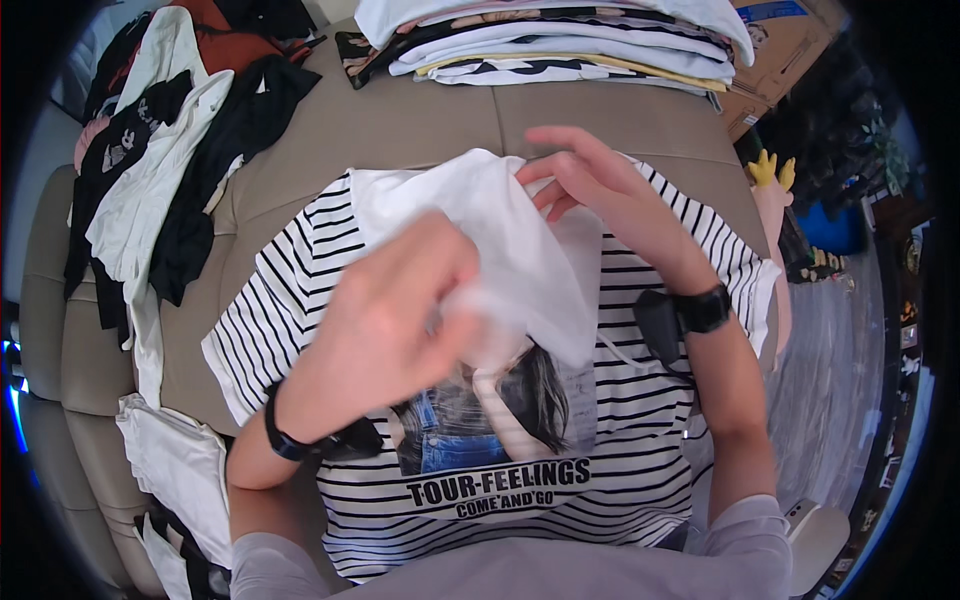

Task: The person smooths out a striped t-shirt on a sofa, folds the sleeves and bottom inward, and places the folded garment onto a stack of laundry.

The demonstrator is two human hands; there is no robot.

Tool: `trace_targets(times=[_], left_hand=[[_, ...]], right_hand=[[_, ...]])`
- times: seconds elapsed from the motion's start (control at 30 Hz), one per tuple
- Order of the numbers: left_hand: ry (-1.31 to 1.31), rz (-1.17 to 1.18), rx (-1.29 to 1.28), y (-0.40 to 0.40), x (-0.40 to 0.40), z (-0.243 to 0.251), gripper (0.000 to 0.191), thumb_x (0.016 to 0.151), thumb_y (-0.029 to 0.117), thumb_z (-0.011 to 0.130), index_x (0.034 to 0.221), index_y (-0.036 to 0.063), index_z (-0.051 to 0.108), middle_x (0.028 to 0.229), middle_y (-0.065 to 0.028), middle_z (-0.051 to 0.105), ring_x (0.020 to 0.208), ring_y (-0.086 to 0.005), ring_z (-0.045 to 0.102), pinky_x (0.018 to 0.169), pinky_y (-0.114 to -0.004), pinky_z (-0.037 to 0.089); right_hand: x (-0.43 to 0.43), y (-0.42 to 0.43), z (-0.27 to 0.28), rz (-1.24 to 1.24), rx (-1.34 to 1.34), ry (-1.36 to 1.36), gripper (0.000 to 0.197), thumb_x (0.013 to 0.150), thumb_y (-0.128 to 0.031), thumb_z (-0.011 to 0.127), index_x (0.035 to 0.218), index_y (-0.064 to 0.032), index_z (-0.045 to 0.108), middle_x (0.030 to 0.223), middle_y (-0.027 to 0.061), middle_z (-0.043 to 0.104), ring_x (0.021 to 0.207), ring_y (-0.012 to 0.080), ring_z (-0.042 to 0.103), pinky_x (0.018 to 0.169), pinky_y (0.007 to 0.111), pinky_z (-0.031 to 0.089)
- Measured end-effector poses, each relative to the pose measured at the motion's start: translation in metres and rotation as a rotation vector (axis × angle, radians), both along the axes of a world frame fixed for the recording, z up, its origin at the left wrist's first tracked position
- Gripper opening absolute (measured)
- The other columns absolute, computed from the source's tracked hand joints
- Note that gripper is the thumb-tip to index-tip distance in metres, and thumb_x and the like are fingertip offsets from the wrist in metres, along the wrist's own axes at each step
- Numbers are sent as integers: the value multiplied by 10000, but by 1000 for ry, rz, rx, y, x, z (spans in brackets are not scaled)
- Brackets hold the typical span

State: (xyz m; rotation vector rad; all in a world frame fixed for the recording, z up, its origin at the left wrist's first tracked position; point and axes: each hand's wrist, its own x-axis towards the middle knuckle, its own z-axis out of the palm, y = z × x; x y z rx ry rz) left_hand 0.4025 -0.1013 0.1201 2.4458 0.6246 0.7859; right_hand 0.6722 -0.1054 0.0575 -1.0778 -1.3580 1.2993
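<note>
A black-and-white striped short-sleeved top [645, 405] lies spread out before me, with a printed picture and lettering on its front. White hood-like cloth [517, 225] is bunched over its upper part, and a white cord hangs at its right side. My left hand [382, 322], blurred by motion, pinches the lower left edge of this cloth between thumb and fingers. At the cloth's upper right edge is my right hand [585, 176], its fingers spread and nothing gripped in them. Whether its fingertips touch the cloth is hard to tell.
The top lies on a taupe sofa seat [427, 120]. Folded clothes [555, 45] are stacked at the back, beside a cardboard box [787, 60]. Loose black and white garments [150, 165] drape at the left, above folded white cloth [176, 450]. A white phone-like object [817, 532] is at lower right.
</note>
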Motion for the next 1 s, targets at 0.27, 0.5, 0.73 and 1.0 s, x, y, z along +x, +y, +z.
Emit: trace_targets(times=[0.27,0.5,0.73,1.0], left_hand=[[-243,140,-153,37,24,44,149,776,2,639,854,-1,513,704,-109,544,624,-241,571,595,-324,460],[-86,248,547,64,14,66,306,718,-131,597,964,15,488,894,-148,502,822,-349,559,716,-371,486],[91,551,768,96,-28,70,321,700,-155,575,959,33,542,941,-162,549,888,-382,577,764,-450,479],[180,627,369,80,-60,47,249,702,-94,585,911,22,513,945,-174,547,883,-414,588,736,-488,478]], right_hand=[[-58,-74,89,-130,306,-868,626,791,-267,781,1297,-30,498,1129,197,622,1016,345,626,873,421,499],[-14,-23,91,-596,493,-1163,159,764,-42,637,886,-6,541,853,230,626,812,439,620,728,495,497],[5,-5,115,-556,344,-1244,156,749,-9,619,899,17,585,865,253,659,854,433,651,759,489,511],[21,-18,94,-482,274,-1156,110,730,-33,603,793,3,520,723,214,596,716,409,592,659,418,478]])
